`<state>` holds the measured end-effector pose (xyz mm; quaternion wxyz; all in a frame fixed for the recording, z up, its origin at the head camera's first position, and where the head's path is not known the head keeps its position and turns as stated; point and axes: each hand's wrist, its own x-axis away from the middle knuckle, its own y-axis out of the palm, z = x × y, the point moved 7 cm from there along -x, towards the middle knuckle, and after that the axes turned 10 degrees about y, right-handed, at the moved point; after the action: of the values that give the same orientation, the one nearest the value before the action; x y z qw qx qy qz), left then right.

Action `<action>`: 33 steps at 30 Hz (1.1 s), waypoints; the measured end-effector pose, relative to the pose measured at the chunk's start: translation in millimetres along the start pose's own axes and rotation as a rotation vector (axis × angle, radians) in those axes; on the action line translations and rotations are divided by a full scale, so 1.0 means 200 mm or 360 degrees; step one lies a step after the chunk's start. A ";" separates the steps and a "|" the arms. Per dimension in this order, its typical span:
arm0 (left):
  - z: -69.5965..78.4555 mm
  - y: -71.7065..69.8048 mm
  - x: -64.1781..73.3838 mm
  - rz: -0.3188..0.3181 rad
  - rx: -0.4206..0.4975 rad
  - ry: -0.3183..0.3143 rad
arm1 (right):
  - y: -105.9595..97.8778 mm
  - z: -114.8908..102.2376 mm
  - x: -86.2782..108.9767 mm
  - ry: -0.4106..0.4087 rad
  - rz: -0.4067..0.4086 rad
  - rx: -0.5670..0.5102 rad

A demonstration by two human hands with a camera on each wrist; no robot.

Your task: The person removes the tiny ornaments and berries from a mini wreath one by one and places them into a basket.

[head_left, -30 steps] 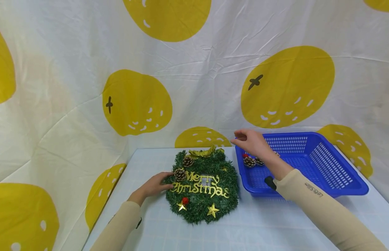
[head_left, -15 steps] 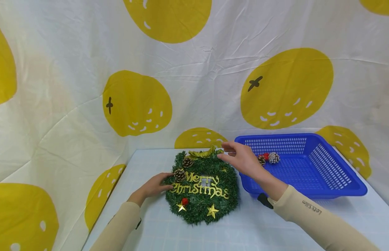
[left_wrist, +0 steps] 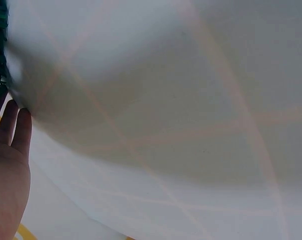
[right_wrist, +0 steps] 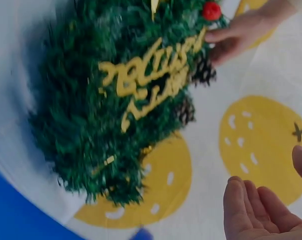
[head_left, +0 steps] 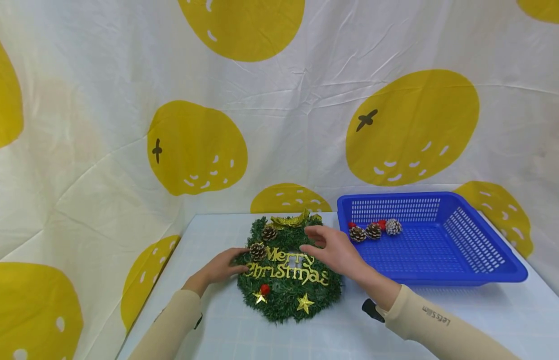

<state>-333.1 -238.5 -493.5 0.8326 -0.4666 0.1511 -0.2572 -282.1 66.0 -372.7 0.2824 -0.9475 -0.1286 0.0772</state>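
A green tinsel wreath (head_left: 284, 305) lies on the table with gold "Merry Christmas" lettering (head_left: 288, 271) across its middle. Two pine cones (head_left: 258, 251) sit on its upper left, and a red berry (head_left: 265, 289) and gold stars (head_left: 305, 303) on its lower part. My left hand (head_left: 219, 266) touches the wreath's left edge, its fingers extended in the left wrist view (left_wrist: 21, 130). Over the wreath's right side hovers my right hand (head_left: 333, 250), fingers slightly bent and thumb apart; nothing shows between them in the right wrist view. A gold ribbon (head_left: 290, 220) tops the wreath.
To the right stands a blue plastic basket (head_left: 446, 255). Along its left and back sides lie several pine cones (head_left: 373, 230) and red berries (head_left: 382, 224). Behind the table (head_left: 243, 340) hangs a white cloth (head_left: 279, 125) printed with large yellow fruit.
My right hand has moved left and toward me, from above the basket's left edge to above the wreath, uncovering the pine cones in the basket. My left hand stays put.
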 end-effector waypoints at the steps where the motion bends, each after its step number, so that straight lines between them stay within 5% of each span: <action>1: 0.00 0.00 0.00 -0.0001 -0.0003 -0.0001 | 0.02 0.00 0.00 0.0001 -0.0008 -0.0008; 33: 0.00 0.00 0.01 0.0014 0.0013 -0.0003 | 0.46 0.07 0.06 -0.0041 -0.0306 -0.0151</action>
<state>-332.1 -238.9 -494.1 0.8358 -0.4628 0.1512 -0.2536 -255.2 1.2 -436.2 0.2417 -0.9420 -0.2261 0.0559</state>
